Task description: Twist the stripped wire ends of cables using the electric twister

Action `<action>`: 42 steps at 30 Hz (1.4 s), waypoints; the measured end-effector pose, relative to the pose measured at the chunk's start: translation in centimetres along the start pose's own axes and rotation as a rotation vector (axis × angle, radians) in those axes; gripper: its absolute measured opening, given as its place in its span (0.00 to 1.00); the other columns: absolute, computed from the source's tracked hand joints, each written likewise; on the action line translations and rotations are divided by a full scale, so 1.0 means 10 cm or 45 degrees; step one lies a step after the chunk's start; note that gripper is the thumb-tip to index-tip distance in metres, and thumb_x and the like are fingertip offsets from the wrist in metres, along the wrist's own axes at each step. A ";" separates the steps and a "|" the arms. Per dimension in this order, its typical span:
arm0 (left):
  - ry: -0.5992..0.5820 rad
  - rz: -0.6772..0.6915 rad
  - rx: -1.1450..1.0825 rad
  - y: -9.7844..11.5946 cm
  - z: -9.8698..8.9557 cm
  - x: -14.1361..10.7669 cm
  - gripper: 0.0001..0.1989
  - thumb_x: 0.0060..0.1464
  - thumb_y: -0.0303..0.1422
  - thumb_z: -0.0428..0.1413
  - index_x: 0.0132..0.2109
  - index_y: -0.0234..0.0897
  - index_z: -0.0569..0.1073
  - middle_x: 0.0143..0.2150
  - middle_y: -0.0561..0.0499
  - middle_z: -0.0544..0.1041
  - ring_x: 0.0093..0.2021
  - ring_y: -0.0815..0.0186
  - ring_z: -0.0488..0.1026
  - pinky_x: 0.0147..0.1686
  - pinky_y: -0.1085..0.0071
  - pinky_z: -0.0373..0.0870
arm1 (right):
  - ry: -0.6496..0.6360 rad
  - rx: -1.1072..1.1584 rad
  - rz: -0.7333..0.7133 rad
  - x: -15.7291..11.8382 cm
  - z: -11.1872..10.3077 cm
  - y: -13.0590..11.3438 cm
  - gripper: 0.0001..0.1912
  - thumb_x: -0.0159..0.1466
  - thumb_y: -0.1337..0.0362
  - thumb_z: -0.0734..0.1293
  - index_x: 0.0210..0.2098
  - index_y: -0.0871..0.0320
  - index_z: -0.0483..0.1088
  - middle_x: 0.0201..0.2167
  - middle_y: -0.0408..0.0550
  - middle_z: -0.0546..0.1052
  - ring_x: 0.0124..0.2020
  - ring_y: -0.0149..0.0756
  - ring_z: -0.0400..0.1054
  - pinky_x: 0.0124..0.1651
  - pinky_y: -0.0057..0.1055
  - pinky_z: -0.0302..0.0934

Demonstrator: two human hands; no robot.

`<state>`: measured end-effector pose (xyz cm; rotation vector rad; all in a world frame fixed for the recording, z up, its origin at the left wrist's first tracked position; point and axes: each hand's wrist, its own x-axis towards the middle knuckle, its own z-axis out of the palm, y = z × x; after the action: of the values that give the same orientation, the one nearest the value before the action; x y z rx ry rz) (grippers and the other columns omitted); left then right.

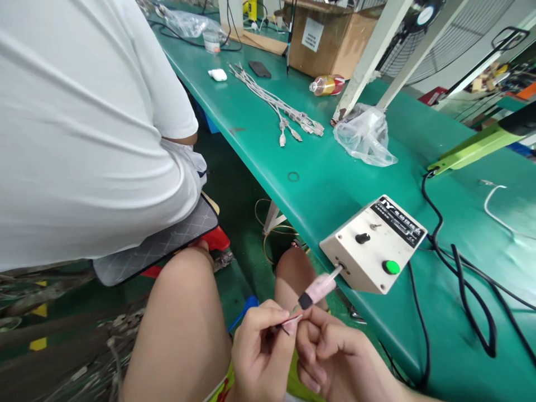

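Observation:
Thin wires (292,320), dark, red and white, lie between my hands above my lap. My left hand (262,346) is closed, pinching them between thumb and forefinger. My right hand (339,349) is also closed, its fingers curled and its fingertips at the wires' other end; its exact hold is partly hidden. Just above the fingertips is the black end of a pinkish sleeve (321,288) on a metal shaft. This shaft sticks out of a beige machine box (355,254) with a black knob, a toggle switch and a green button (392,267).
The box stands at the edge of a green table (268,151). Farther back lie a bundle of grey USB cables (276,103), a plastic bag (366,137), a bottle (329,85) and a cardboard box (330,39). Black cords (464,296) run at right. A person in a white shirt (84,134) sits at left.

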<state>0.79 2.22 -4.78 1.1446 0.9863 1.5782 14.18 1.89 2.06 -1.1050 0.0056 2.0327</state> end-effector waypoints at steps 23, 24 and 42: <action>-0.132 0.290 0.186 0.06 -0.15 -0.12 0.01 0.74 0.27 0.57 0.50 0.37 0.74 0.34 0.52 0.76 0.34 0.66 0.78 0.38 0.68 0.81 | 0.035 -0.073 0.033 -0.07 0.16 0.03 0.16 0.56 0.57 0.86 0.32 0.59 0.80 0.19 0.37 0.68 0.22 0.26 0.53 0.29 0.27 0.46; -0.135 0.283 0.192 0.07 -0.15 -0.11 0.01 0.74 0.27 0.57 0.49 0.37 0.74 0.34 0.51 0.77 0.34 0.66 0.78 0.38 0.67 0.81 | 0.031 -0.076 0.029 -0.07 0.17 0.03 0.16 0.57 0.57 0.86 0.32 0.59 0.80 0.20 0.38 0.69 0.23 0.26 0.54 0.30 0.27 0.47; -0.384 0.292 -0.075 0.05 -0.12 -0.06 0.02 0.77 0.35 0.56 0.51 0.44 0.72 0.27 0.54 0.82 0.23 0.65 0.80 0.32 0.66 0.77 | -0.105 -0.005 -0.014 -0.10 0.19 0.00 0.10 0.60 0.62 0.84 0.33 0.59 0.82 0.19 0.36 0.67 0.22 0.26 0.50 0.29 0.28 0.44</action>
<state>-0.39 1.36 -4.71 1.4445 0.6239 1.5407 13.21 1.91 3.94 -1.0204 -0.0466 2.0678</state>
